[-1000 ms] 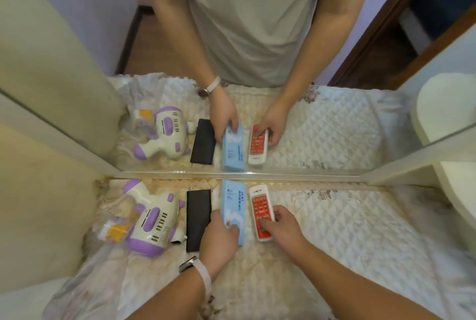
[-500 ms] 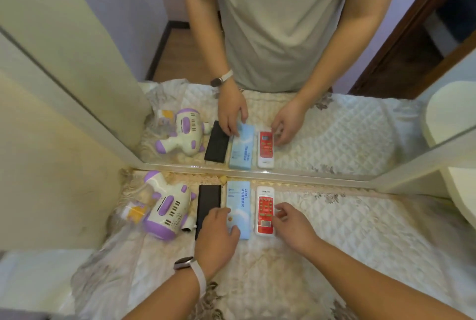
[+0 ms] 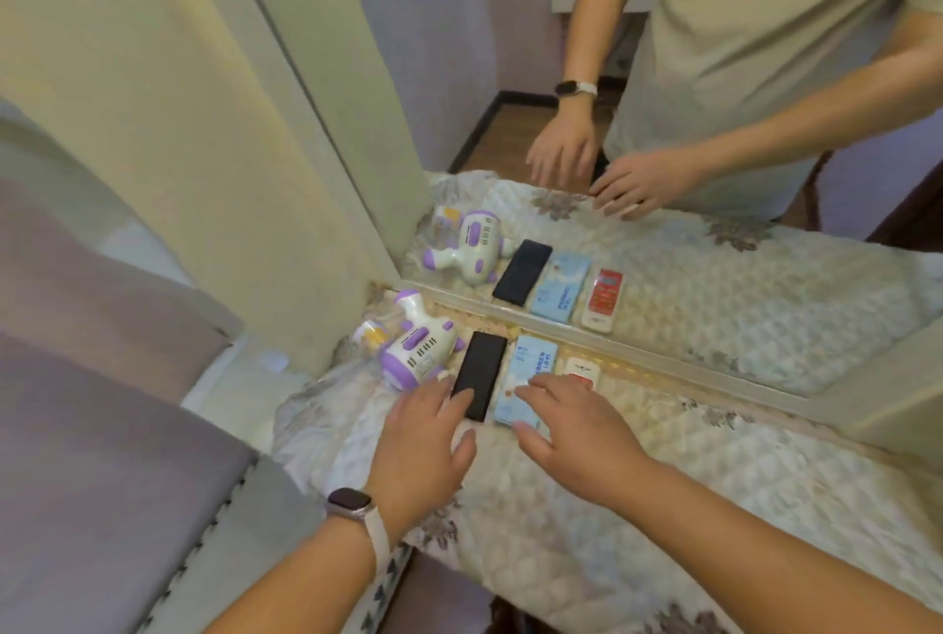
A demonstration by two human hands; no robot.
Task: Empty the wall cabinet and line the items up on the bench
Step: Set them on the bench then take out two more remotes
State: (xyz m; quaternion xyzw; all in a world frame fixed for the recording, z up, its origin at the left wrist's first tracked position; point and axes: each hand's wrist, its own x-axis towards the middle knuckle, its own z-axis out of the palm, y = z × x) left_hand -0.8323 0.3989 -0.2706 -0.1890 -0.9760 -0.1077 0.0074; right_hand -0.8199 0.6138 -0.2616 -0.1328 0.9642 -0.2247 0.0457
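The purple-and-white gadget [image 3: 416,347], black slab [image 3: 479,373], blue box [image 3: 533,368] and red remote [image 3: 581,370] lie side by side against the foot of the mirror [image 3: 765,307], long sides parallel, evidently to form the row. Both hands are spread and hold nothing, the left hand [image 3: 423,434] by the slab's near end, the right hand [image 3: 571,424] over box and remote (contact unclear), probably squaring them. A quilted floral cover [image 3: 689,475] pads the counter [image 3: 826,506].

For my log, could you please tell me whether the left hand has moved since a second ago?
Yes: the left hand shifted left, off the blue box, toward the black slab.
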